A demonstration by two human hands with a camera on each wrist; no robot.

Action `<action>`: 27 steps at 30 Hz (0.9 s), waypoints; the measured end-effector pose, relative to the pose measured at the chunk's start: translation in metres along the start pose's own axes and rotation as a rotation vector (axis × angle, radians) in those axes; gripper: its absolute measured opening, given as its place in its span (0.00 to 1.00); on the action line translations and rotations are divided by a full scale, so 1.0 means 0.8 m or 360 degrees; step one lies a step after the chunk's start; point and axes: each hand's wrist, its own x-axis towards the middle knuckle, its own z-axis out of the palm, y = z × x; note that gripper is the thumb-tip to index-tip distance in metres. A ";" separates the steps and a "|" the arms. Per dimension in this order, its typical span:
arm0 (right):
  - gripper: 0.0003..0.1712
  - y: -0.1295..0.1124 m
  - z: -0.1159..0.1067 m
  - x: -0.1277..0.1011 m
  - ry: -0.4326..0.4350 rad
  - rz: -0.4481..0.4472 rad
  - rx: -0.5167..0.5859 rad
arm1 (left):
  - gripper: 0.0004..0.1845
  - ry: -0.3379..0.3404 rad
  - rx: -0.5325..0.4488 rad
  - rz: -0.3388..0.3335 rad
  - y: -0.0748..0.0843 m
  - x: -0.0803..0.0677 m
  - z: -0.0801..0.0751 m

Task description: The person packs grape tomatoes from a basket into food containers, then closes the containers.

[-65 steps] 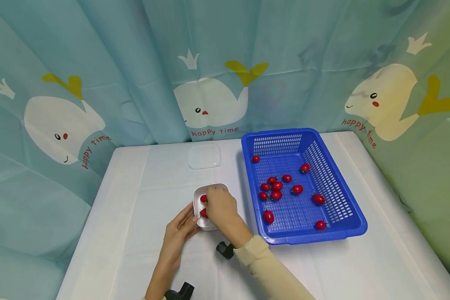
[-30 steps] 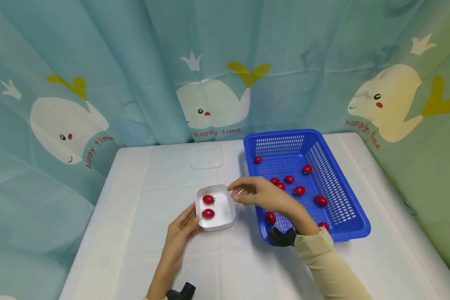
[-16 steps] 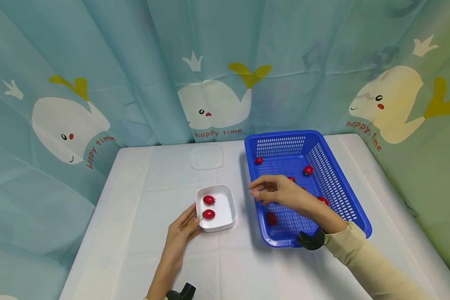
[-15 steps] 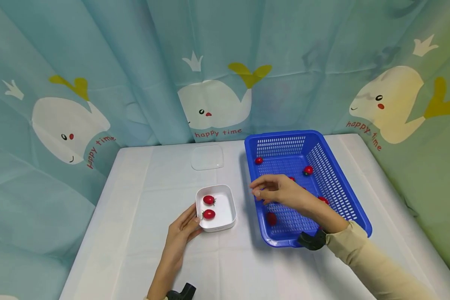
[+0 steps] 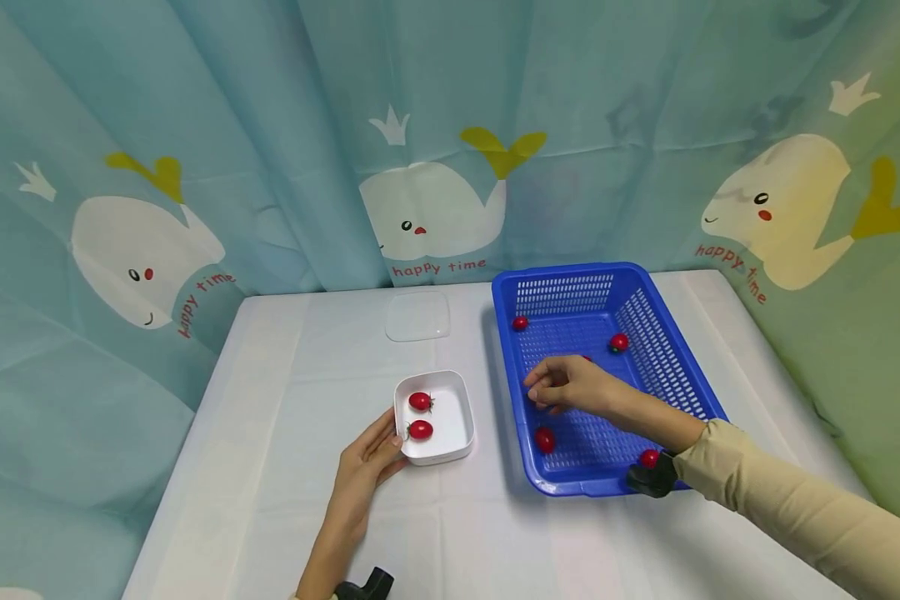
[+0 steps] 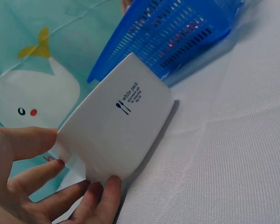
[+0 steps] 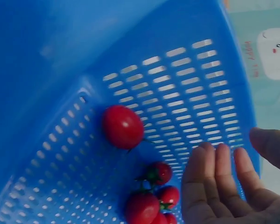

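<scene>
watching from afar, i see the left hand [image 5: 363, 462] holding the left side of the white box [image 5: 459, 408], thumb at its rim. two tomatoes [image 5: 420, 416] lie inside. right hand [image 5: 570, 385], thumb and fingertips apart, hangs over the blue basket [image 5: 585, 488], among more tomatoes [image 5: 545, 440]. clear lid [image 5: 417, 317] beyond the box; whale curtain [image 5: 292, 125] behind.

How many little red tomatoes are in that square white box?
2: the far small, red, oval tomato and the near one both lie left of centre in the square white plastic box; none seem hidden.
</scene>
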 end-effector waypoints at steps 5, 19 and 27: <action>0.16 0.007 0.000 -0.003 -0.0067 0.0116 -0.0079 | 0.30 0.0016 -0.0005 -0.0015 0.000 0.001 0.001; 0.10 0.019 0.010 -0.003 -0.0154 0.0389 -0.0177 | 0.30 -0.0002 -0.0001 -0.0002 0.000 0.000 0.000; 0.09 0.025 0.012 -0.001 -0.0289 0.0473 -0.0191 | 0.30 -0.0003 -0.0017 -0.0003 0.000 0.000 0.000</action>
